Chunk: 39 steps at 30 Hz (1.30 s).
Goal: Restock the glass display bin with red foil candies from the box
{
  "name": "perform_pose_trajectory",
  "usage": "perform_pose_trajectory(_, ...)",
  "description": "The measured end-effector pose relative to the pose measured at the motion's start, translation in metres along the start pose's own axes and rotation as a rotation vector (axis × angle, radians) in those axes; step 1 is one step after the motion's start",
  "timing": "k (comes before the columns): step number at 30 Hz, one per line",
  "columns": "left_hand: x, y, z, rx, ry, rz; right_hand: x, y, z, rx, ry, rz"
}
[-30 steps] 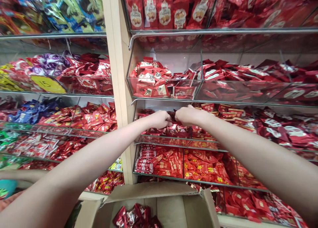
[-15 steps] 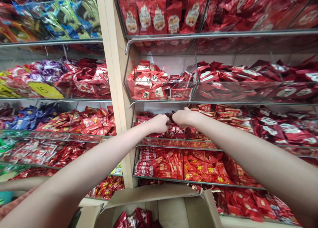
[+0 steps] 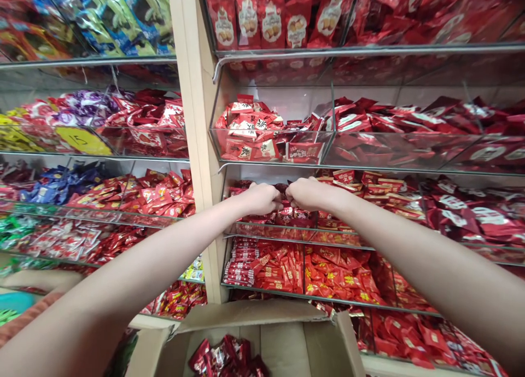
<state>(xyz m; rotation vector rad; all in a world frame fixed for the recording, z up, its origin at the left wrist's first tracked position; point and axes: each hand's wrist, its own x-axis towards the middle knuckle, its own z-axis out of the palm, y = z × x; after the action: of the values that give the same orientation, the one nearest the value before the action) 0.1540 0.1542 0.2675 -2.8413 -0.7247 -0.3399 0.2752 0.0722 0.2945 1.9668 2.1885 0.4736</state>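
Note:
Both arms reach forward into a shelf bin of dark red wrapped candies point(image 3: 290, 217). My left hand point(image 3: 263, 198) is closed with its fingers curled down at the candies. Close beside it, a small gap away, my right hand point(image 3: 307, 194) is closed too, knuckles up. Bits of dark red wrapper show between the two hands. Whatever the fingertips grip is hidden behind the knuckles. Below my arms stands an open cardboard box point(image 3: 287, 344), with a small heap of dark red wrapped candies point(image 3: 227, 358) inside.
A clear plastic front point(image 3: 279, 232) edges the bin, and another shelf lies close above. A wooden post point(image 3: 199, 147) divides the racks. Gold-and-red candies point(image 3: 379, 188) fill the bin to the right. Another person's arm point(image 3: 45, 281) and a turquoise container point(image 3: 15, 305) are at lower left.
The view has shifted slightly, and more of the box's contents shows. Both hands stay at the same bin, fingers still closed. The other person's arm has moved up and further into view.

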Motion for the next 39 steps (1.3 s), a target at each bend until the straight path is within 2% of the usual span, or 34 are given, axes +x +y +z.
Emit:
perform_pose_trajectory(7, -0.001, 0.0, 0.002, 0.021, 0.013, -0.048, 0.007, 0.002, 0.009, -0.039, 0.032, 0.003)
perform_pose_trajectory(12, -0.002, -0.007, -0.004, 0.012, -0.049, -0.016, 0.007, 0.003, 0.01, 0.041, -0.033, 0.013)
perform_pose_trajectory(20, 0.004, -0.009, -0.001, -0.006, -0.024, -0.005, 0.009, 0.005, 0.013, 0.014, 0.022, -0.059)
perform_pose_trajectory(26, -0.005, -0.019, -0.01, -0.07, -0.095, 0.05, 0.009, 0.006, 0.013, 0.036, 0.025, -0.087)
perform_pose_trajectory(31, -0.003, -0.02, -0.013, -0.07, -0.075, 0.056, 0.012, 0.007, 0.017, 0.03, 0.048, -0.081)
perform_pose_trajectory(39, -0.007, -0.026, -0.018, -0.066, -0.071, 0.12, 0.017, 0.014, 0.027, 0.097, 0.016, -0.075)
